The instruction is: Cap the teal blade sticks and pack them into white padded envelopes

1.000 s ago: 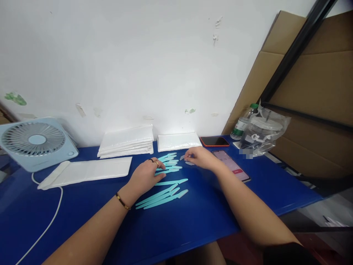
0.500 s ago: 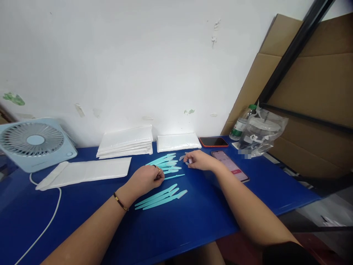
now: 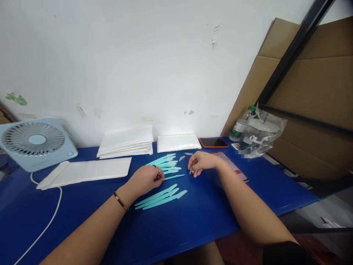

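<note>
Left hand [image 3: 146, 178] rests on the blue table [image 3: 193, 221], its grip pressed together on the near end of one thin teal stick [image 3: 174, 177], which lies flat and points right. Right hand [image 3: 202, 162] hovers just beyond that stick's tip, fingers curled, pinching a small clear cap [image 3: 190, 171] that points down toward the table. The cap and the stick's tip are near each other but apart.

Three finished-looking sticks [image 3: 161, 197] lie side by side nearer the person. A loose heap of teal sticks [image 3: 165, 162] lies behind the hands, with two spare clear caps [image 3: 185, 155] beside it. White packets [image 3: 125, 141] are stacked along the wall. A phone [image 3: 234, 167] lies partly under the right wrist.

Risks, as judged: the cap is small and held only at the fingertips, so it may slip and be lost among the spares. The wrist may drag the phone. A careless sweep of the left hand could scatter the heap.
</note>
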{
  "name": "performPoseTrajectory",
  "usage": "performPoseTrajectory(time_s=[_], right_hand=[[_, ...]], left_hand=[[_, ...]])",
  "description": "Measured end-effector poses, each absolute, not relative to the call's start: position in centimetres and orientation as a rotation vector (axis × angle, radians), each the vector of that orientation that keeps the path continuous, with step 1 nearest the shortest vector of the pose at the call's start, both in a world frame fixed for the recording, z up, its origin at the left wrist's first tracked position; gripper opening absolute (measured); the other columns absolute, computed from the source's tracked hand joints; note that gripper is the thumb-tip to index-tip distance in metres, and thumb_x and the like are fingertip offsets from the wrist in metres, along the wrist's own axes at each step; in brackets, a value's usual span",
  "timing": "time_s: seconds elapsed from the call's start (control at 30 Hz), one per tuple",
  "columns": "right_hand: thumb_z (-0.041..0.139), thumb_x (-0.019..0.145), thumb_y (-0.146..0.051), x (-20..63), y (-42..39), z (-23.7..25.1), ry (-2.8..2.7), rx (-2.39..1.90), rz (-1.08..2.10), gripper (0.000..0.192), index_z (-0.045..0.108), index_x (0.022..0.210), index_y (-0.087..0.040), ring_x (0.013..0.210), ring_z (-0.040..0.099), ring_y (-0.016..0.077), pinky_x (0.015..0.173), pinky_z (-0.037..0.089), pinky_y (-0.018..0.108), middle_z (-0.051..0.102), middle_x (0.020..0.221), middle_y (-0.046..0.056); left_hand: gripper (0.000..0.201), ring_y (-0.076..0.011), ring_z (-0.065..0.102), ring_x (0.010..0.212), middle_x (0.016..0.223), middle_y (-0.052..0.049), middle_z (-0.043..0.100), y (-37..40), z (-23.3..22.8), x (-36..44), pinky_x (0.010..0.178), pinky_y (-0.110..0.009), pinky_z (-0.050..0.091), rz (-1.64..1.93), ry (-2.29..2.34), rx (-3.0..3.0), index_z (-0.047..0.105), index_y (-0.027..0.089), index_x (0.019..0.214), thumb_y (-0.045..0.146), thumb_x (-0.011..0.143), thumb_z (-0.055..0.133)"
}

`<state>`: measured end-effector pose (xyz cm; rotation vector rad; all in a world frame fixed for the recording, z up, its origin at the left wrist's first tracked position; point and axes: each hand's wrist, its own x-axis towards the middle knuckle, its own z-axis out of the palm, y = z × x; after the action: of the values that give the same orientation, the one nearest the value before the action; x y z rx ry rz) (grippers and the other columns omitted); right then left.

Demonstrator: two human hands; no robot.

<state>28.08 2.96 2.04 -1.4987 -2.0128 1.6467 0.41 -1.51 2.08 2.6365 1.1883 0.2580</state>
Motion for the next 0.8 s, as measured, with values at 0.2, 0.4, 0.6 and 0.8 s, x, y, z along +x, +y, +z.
performPoseTrajectory(time_s=[0.2,0.4,0.6,0.8], right_hand=[[0.073,0.060,-0.031,28.0,2.8,2.3,-2.374,-1.454,1.229,0.022,0.067,0.073,-0.015,0.044,0.056,0.0086,0.045,0.041,0.019,0.063,0.059,-0.002],[0.073,0.062,-0.034,26.9,2.5,2.1,-2.461,-1.315,1.092,0.021,0.068,0.071,-0.017,0.045,0.056,0.0110,0.048,0.041,0.022,0.061,0.055,-0.003],[0.071,0.063,-0.033,26.8,2.4,2.1,-2.494,-1.318,1.018,0.018,0.068,0.069,-0.016,0.046,0.057,0.0116,0.048,0.041,0.021,0.061,0.054,-0.003],[0.070,0.066,-0.034,24.8,1.8,1.5,-2.491,-1.206,0.971,0.018,0.069,0.070,-0.017,0.048,0.059,0.0106,0.054,0.042,0.020,0.061,0.053,-0.003]], left_hand=[[0.022,-0.0124,0.052,0.059,0.063,0.000,0.060,-1.5,2.1,0.4,0.054,-0.022,0.032,0.260,1.182,2.648,0.061,0.020,0.068,0.027,0.081,0.045],[0.021,-0.0123,0.052,0.059,0.063,0.000,0.060,-1.5,2.1,0.3,0.054,-0.023,0.032,0.252,1.195,2.645,0.062,0.020,0.069,0.025,0.081,0.045],[0.020,-0.0119,0.052,0.058,0.062,0.000,0.060,-1.4,2.1,0.2,0.053,-0.023,0.030,0.239,1.197,2.656,0.061,0.020,0.067,0.024,0.080,0.046],[0.020,-0.0121,0.052,0.059,0.064,0.000,0.060,-1.0,1.6,0.1,0.055,-0.023,0.032,0.241,1.195,2.658,0.061,0.020,0.069,0.024,0.081,0.045]])
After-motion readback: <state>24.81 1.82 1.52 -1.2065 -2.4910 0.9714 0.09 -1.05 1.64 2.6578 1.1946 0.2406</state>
